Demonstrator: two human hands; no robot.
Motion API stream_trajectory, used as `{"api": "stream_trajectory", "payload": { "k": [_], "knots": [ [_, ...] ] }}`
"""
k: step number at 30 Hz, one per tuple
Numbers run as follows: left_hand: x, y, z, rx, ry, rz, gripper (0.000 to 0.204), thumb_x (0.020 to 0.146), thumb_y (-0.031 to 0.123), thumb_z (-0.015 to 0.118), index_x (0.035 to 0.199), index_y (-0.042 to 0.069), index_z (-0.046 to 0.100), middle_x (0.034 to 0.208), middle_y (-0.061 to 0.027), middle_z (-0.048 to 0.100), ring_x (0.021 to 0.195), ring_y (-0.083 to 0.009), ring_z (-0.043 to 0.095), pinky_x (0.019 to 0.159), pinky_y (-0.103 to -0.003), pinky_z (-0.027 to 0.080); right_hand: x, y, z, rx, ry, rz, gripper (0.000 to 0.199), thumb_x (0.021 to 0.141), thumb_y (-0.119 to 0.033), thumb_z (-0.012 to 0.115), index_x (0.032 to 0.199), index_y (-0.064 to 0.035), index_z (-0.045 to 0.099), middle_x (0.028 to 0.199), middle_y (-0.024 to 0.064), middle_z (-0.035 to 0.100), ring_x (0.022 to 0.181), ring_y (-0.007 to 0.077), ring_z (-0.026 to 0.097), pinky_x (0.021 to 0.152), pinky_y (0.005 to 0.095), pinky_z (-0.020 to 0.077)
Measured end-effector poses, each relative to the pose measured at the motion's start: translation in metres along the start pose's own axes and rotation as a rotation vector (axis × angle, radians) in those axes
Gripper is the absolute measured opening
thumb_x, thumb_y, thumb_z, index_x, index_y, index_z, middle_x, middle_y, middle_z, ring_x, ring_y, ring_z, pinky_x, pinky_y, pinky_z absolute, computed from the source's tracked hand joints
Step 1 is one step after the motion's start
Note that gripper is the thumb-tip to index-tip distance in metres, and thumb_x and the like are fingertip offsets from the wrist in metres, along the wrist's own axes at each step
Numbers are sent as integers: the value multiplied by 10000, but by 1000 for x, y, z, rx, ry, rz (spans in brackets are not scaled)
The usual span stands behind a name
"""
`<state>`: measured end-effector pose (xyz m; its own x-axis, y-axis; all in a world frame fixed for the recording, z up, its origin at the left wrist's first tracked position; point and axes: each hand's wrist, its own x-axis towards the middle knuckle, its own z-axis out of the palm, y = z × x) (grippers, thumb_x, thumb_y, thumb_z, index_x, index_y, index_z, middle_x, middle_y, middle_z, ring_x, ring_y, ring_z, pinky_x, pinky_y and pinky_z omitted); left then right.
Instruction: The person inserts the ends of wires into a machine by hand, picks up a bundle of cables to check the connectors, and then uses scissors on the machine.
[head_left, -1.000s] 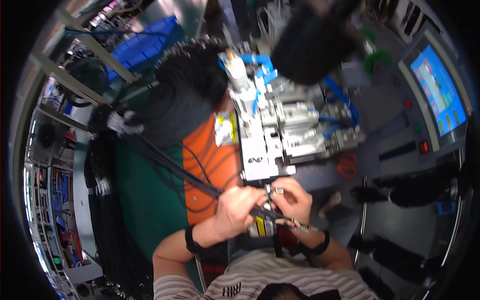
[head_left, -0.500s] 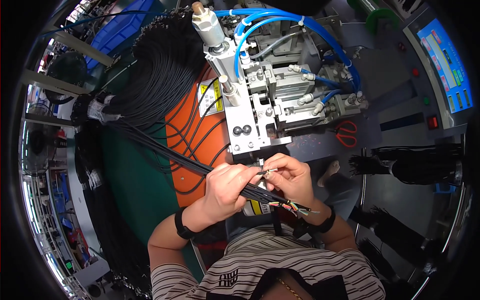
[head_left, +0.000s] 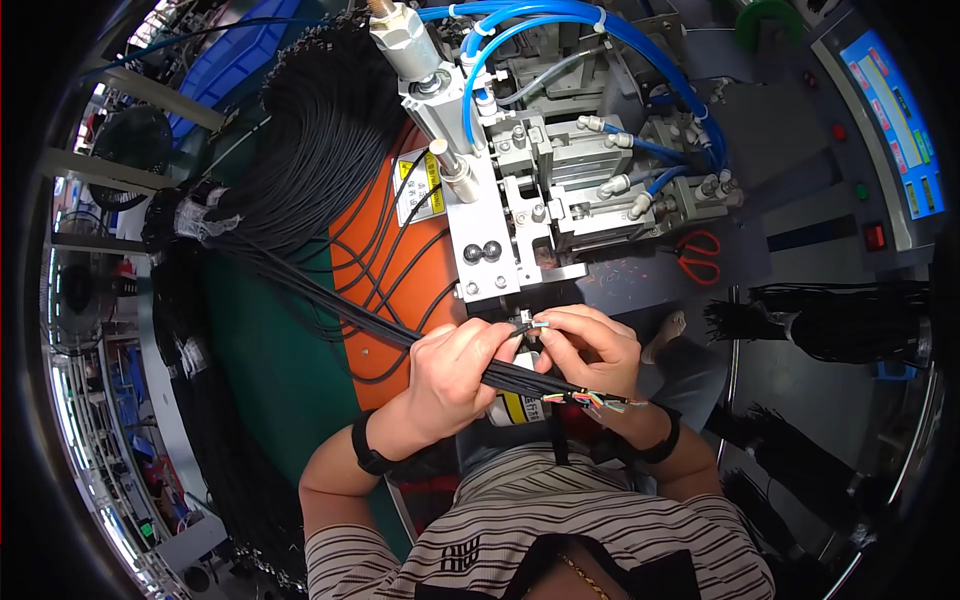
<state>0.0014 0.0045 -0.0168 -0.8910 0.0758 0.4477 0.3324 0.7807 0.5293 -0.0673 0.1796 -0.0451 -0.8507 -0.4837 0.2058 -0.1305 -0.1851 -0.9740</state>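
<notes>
Nearest me, at six o'clock, is my striped shirt (head_left: 560, 520), with both forearms rising from it. My left hand (head_left: 455, 375) is closed around a bundle of black cables (head_left: 520, 378), whose stripped ends with coloured wires (head_left: 590, 400) poke out toward four o'clock, under my right wrist. My right hand (head_left: 590, 350) is pressed together, thumb and forefinger pinching one cable's thin wire tips (head_left: 535, 325) just below the jaws of the pneumatic crimping press (head_left: 500, 240) at twelve o'clock.

I judge the step in hand to be feeding a single stripped end into the press. The next move calls for steady, straight alignment of those tips with the die, keeping my fingers out of the tool.

Further out, the black bundle trails toward ten o'clock across an orange mat (head_left: 385, 280) to a large hank of black cables (head_left: 310, 130). Red-handled scissors (head_left: 697, 255) lie at two o'clock, blue air hoses (head_left: 560, 15) arc over the press, and a control panel with a screen (head_left: 895, 110) sits far at two o'clock.
</notes>
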Motion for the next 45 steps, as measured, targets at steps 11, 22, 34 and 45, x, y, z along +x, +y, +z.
{"api": "stream_trajectory", "payload": {
  "k": [11, 22, 34, 45],
  "knots": [
    [6, 4, -1, -19, -94, -80, 222, 829, 22, 729, 1041, 8, 665, 746, -103, 644, 620, -277, 631, 555, -365, 472, 4, -1, -7, -225, -34, -6, 113, 898, 67, 654, 1007, 62, 686, 969, 107, 685, 651, 75, 656, 537, 186, 510],
    [5, 6, 0, 54, -9, 66, 163, 805, 84, 746, 922, 10, 661, 688, -66, 567, 528, -252, 535, 508, -342, 414, 8, 4, -11, 401, -94, 398, 117, 875, 56, 678, 989, 37, 695, 925, 103, 698, 617, 38, 592, 512, 191, 454],
    [5, 2, 7, -31, 62, -17, 166, 752, 25, 753, 833, 29, 608, 620, -67, 522, 480, -229, 515, 466, -336, 383, -3, 12, 15, -196, 115, -181, 149, 843, 35, 733, 989, 25, 703, 930, 102, 710, 602, 47, 582, 487, 207, 450],
    [5, 7, 2, 273, -37, 81, 140, 785, 101, 710, 829, 19, 606, 649, -37, 483, 507, -189, 516, 485, -322, 379, 15, -3, -5, -176, -99, 43, 68, 877, 34, 688, 942, 42, 707, 860, 70, 688, 624, 23, 558, 513, 175, 416]
  ]
}}
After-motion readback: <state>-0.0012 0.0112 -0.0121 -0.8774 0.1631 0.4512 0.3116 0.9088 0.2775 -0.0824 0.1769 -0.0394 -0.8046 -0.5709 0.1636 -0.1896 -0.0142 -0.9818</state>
